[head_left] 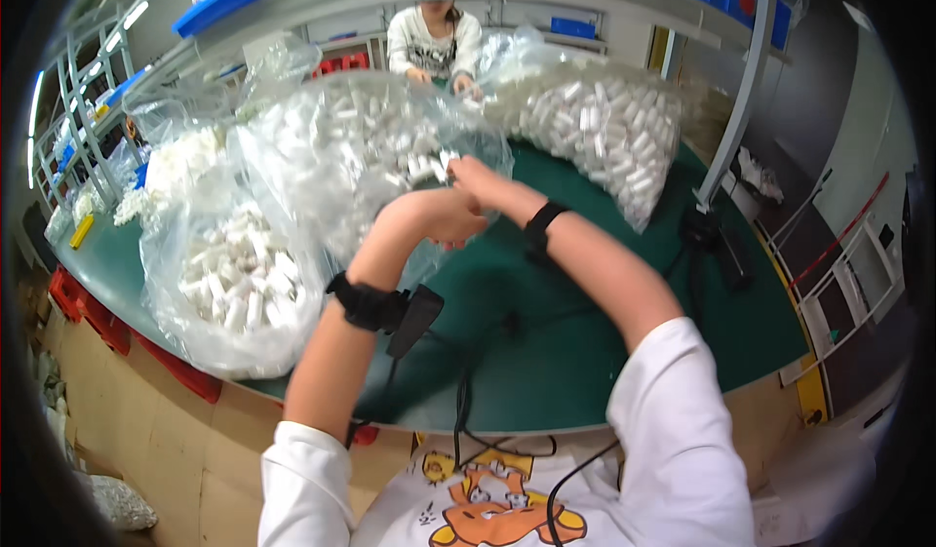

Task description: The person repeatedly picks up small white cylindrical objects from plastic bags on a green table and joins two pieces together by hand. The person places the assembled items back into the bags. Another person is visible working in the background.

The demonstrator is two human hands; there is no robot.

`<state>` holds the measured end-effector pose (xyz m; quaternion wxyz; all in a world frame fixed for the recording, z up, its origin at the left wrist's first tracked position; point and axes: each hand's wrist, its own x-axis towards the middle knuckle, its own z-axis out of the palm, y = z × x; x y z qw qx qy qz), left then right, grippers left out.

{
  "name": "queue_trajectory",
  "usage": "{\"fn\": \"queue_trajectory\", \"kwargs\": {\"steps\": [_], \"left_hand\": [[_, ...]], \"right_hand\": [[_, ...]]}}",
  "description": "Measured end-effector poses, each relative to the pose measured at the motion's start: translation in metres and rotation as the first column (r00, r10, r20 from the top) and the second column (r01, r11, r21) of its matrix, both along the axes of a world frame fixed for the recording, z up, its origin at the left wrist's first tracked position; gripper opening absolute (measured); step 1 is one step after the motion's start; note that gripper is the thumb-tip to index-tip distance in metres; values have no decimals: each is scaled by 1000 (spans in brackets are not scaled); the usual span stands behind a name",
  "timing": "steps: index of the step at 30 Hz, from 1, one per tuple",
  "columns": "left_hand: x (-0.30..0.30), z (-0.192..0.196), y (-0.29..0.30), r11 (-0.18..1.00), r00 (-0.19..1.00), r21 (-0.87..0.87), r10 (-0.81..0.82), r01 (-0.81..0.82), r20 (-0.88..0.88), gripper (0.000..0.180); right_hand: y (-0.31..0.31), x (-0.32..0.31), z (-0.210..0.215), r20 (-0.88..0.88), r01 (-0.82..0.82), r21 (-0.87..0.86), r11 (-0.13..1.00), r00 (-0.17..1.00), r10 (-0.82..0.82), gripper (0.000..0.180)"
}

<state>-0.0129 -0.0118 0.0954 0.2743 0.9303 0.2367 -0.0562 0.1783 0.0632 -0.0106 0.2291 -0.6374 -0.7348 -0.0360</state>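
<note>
A large clear plastic bag [336, 147] full of small white cylindrical pieces lies open on the green table [546, 352]. My right hand [475, 178] is at the bag's right side, its fingers pinched against a white cylindrical piece [446, 160]. Just below it, my left hand [450, 217] bends inward with curled fingers. Whatever the left fingers hold, if anything, is hidden from view. The two hands are close together and partly overlap. Each wrist wears a black strap, and a black device [416, 318] sits on the left one.
An open bag [244, 337] of white pieces stands at the near left. Another full bag [609, 128] lies at the far right. Across the table sits a person [429, 45] with both hands on the work. Black cables [463, 401] hang at the front edge; a metal post [746, 89] rises right.
</note>
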Motion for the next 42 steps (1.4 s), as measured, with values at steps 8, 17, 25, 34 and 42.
{"fn": "queue_trajectory", "kwargs": {"steps": [8, 17, 25, 34, 42], "left_hand": [[7, -39, 82, 861, 854, -318, 474, -397, 215, 35], [17, -58, 90, 842, 818, -396, 495, -368, 292, 29], [25, -47, 82, 842, 702, -418, 524, -341, 482, 29], [2, -66, 15, 687, 639, -717, 604, -115, 476, 44], [-3, -91, -11, 583, 529, -810, 666, 71, 526, 33]], "right_hand": [[42, -30, -3, 26, 345, -39, 938, 939, -344, 57], [44, -30, -4, 127, 467, -183, 865, 884, -450, 52], [26, 12, -7, -57, 272, -36, 962, 960, -274, 37], [-104, -12, 18, -358, 72, 163, 984, 934, -9, 33], [-177, -43, 21, -833, -113, 13, 993, 548, 73, 27]]}}
